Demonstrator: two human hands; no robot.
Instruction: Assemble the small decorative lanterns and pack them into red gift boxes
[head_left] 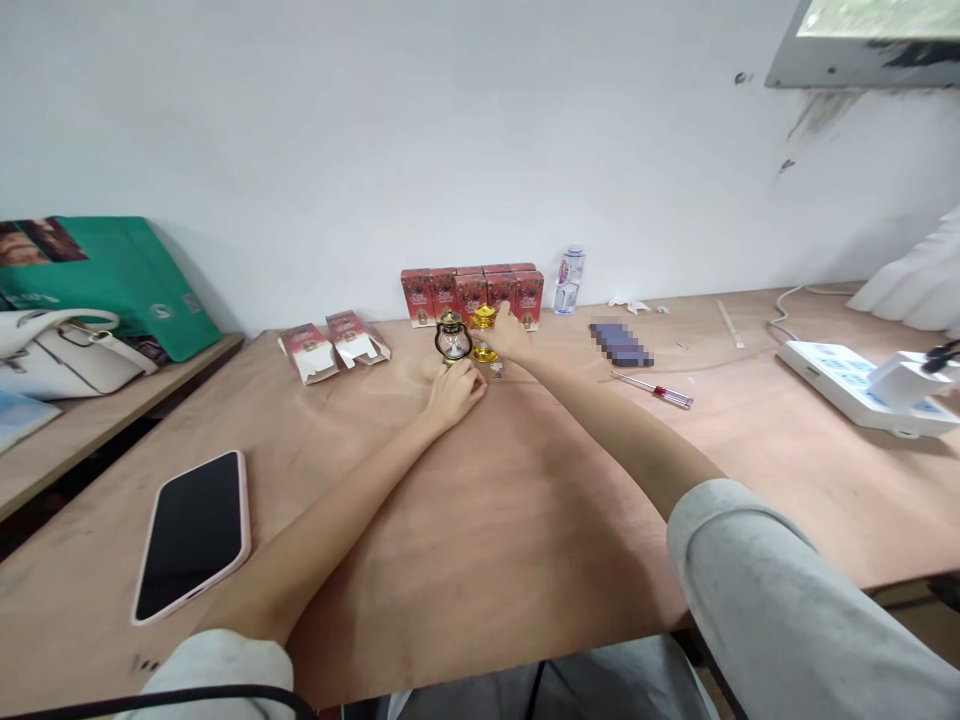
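A small dark lantern [453, 342] with a clear globe and a gold top stands upright in the middle of the table. My left hand [455, 392] has its fingers curled at the lantern's base and partly hides it. Just to the right is a small gold lantern [484, 318], also upright. My right hand [513, 338] reaches in from its right side, with fingers closed against it near the top. Part of that grip is hidden from this angle. A little clear piece [496, 370] lies in front of the gold lantern.
Red boxes [417, 298] stand in rows against the wall, beside a clear bottle [569, 282]. Two opened boxes [309, 352] lie left. A phone [193, 535] rests front left. Rightward are a screwdriver [654, 389], a blurred dark item [621, 343] and a power strip [832, 375].
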